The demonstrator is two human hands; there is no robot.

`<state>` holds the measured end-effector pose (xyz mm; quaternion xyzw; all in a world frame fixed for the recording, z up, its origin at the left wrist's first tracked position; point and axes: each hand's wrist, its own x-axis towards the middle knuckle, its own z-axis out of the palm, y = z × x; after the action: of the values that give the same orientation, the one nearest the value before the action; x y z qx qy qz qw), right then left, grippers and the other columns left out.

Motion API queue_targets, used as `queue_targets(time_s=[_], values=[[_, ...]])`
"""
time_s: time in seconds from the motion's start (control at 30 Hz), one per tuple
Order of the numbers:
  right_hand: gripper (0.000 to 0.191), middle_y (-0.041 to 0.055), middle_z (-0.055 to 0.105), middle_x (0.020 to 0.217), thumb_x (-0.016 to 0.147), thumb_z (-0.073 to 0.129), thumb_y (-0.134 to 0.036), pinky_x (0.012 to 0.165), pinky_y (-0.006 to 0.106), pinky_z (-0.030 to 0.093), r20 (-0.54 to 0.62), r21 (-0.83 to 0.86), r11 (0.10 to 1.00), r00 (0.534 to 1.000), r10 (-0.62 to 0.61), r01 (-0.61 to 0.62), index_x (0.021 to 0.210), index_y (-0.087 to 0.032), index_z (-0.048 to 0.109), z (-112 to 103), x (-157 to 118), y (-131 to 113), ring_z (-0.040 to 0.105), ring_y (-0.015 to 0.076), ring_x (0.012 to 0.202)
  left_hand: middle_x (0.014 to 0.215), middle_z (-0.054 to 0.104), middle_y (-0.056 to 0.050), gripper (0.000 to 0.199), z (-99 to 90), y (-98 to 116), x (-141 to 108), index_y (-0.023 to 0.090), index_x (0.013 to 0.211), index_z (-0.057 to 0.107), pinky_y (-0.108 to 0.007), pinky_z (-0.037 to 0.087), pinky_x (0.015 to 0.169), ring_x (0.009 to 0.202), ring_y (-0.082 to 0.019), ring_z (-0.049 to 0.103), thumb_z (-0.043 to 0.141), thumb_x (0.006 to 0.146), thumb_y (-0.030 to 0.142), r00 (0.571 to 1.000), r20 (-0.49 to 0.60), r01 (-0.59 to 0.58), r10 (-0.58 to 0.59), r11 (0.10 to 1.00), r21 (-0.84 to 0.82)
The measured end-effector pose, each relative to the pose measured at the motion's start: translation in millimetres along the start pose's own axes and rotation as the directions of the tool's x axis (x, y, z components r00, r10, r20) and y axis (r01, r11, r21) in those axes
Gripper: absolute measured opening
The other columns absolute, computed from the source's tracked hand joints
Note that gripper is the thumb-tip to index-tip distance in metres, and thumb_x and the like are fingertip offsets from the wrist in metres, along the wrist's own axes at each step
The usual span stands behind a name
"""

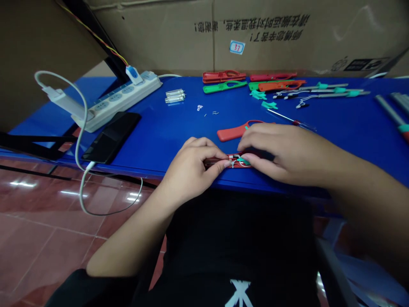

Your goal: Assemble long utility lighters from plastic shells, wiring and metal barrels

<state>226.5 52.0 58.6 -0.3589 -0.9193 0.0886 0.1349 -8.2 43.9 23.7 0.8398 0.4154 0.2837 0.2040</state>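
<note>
Your left hand [191, 170] and right hand [271, 153] are together, fingertips pinching a red plastic handle [243, 165] at the blue table's [159, 145] near edge; behind, a cardboard carton [143, 42] shows upside-down Chinese print and a sticker [237, 47] reading 33.

The left hand [191, 168] and right hand [281, 151] hide most of the red plastic piece [230, 163] at lower centre. Tiny bits [198, 108] on the blue table [159, 140] are too small to tell, and metal rods [391, 111] run off the right edge.
</note>
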Motion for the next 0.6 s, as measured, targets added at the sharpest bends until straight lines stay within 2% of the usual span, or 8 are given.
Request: queue_targets(time_s=[0.1,0.17,0.3,0.43,0.6], values=[[0.022,0.0081,0.070,0.104,0.093,0.054,-0.034,0.080,0.039,0.049,-0.086,-0.039,0.991,0.989,0.122,-0.126,0.103,-0.021,0.068,-3.1,-17.1,2.7,0.065,0.0256,0.096,0.095,0.072,-0.003,0.011,2.4,1.2,-2.2,0.023,0.094,0.077,-0.037,0.046,0.083,0.089,-0.020,0.060,0.070,0.090,0.031,0.999,-0.039,0.013,-0.012,1.000,0.025],[0.020,0.0072,0.071,0.103,0.092,0.056,-0.034,0.081,0.039,0.050,-0.095,-0.036,0.985,0.982,0.166,-0.170,0.103,-0.021,0.068,-1.6,-28.0,4.5,0.065,0.0248,0.095,0.095,0.071,-0.004,0.012,3.9,2.0,-3.4,0.022,0.095,0.077,-0.036,0.045,0.081,0.089,-0.020,0.059,0.070,0.091,0.031,0.998,-0.059,0.002,0.000,0.999,0.044],[0.017,0.0066,0.069,0.102,0.091,0.059,-0.030,0.080,0.035,0.052,-0.082,0.081,0.982,0.981,0.178,-0.171,0.102,-0.021,0.068,7.0,-43.0,4.8,0.065,0.0215,0.093,0.094,0.069,-0.004,0.013,5.7,2.8,-4.4,0.024,0.097,0.078,-0.036,0.044,0.079,0.088,-0.019,0.057,0.071,0.090,0.031,0.995,-0.096,-0.013,0.023,0.995,0.102],[0.015,0.0072,0.067,0.102,0.090,0.061,-0.027,0.075,0.035,0.052,-0.138,0.172,0.964,0.964,0.227,-0.203,0.101,-0.022,0.070,16.4,-50.7,2.4,0.065,0.0212,0.089,0.087,0.070,-0.003,0.015,6.6,5.1,-5.0,0.027,0.100,0.079,-0.035,0.045,0.076,0.085,-0.020,0.056,0.070,0.091,0.035,0.990,-0.121,-0.051,0.071,0.986,0.157],[0.014,0.0062,0.065,0.097,0.089,0.062,-0.025,0.074,0.035,0.051,-0.170,0.208,0.957,0.956,0.240,-0.203,0.098,-0.023,0.073,21.7,-53.0,2.5,0.063,0.0195,0.083,0.088,0.074,-0.002,0.015,10.6,8.8,-5.7,0.021,0.094,0.076,-0.036,0.046,0.079,0.081,-0.018,0.059,0.071,0.091,0.035,0.982,-0.167,-0.067,0.090,0.988,0.139]])
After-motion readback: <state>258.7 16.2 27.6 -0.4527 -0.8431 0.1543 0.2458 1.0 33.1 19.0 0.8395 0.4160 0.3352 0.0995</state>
